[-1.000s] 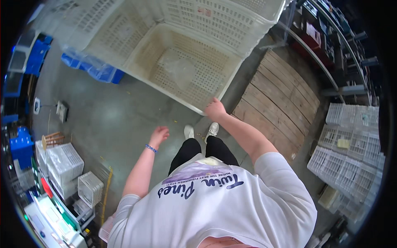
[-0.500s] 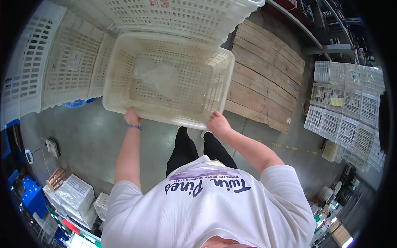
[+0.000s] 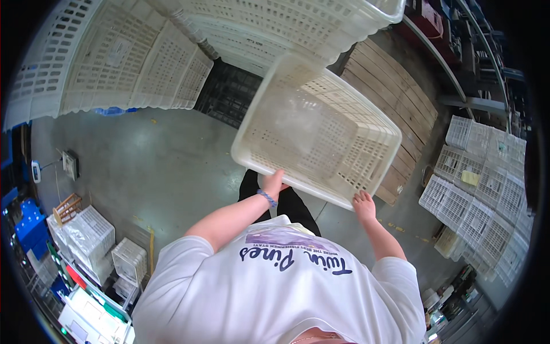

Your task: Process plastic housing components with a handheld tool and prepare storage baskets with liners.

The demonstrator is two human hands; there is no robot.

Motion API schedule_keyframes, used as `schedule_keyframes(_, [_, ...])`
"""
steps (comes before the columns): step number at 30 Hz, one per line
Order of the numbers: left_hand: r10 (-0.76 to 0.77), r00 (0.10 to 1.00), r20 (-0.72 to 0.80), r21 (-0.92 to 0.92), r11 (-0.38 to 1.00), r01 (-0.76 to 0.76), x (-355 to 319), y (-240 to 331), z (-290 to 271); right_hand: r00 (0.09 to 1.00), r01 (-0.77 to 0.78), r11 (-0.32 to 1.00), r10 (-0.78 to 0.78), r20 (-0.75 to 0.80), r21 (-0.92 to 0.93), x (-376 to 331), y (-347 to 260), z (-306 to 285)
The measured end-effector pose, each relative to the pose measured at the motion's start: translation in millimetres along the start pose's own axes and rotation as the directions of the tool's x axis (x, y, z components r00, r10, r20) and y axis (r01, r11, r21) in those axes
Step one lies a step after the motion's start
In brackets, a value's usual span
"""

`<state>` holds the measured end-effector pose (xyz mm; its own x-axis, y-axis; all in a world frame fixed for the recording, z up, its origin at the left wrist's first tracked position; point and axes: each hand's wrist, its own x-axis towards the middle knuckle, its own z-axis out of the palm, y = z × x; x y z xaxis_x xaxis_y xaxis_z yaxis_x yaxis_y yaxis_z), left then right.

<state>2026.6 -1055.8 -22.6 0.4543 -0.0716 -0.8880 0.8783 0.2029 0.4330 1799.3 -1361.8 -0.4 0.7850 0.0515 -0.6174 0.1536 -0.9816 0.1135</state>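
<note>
A large off-white plastic crate (image 3: 366, 123) with slotted walls hangs in front of me, tilted with its right side lower in the picture. What looks like a clear plastic film or bag (image 3: 301, 117) lies on its bottom. My left hand (image 3: 273, 184), below a blue braided wristband, is closed on the near rim. Near the crate's right near corner, my right hand (image 3: 364, 205) grips the same rim with its fingers curled over the edge. The undersides of both grips are hidden.
Tall stacks of white crates (image 3: 120, 51) stand at the far left and top. A dark pallet (image 3: 226, 92) shows between them. To the right lies a wooden pallet (image 3: 395, 97), with more stacked crates (image 3: 481, 172) beyond. A scale (image 3: 70, 165) stands at left.
The crate has moved right, away from the left stacks, and turned clockwise. Both hands have travelled right with it, still on its rim. The dark pallet has come into view.
</note>
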Motion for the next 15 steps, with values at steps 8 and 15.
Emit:
schedule_keyframes(8, [-0.116,0.982,0.149,0.156,0.983,0.092,-2,10,-11,0.786,-0.319,0.815,-0.058,0.616,0.484,72,-2,-120])
schedule_keyframes(15, [-0.194,0.955,0.224,0.303,0.945,0.121,-46,50,-90,0.804,-0.294,0.67,0.559,-0.202,0.681,269,-22,-74])
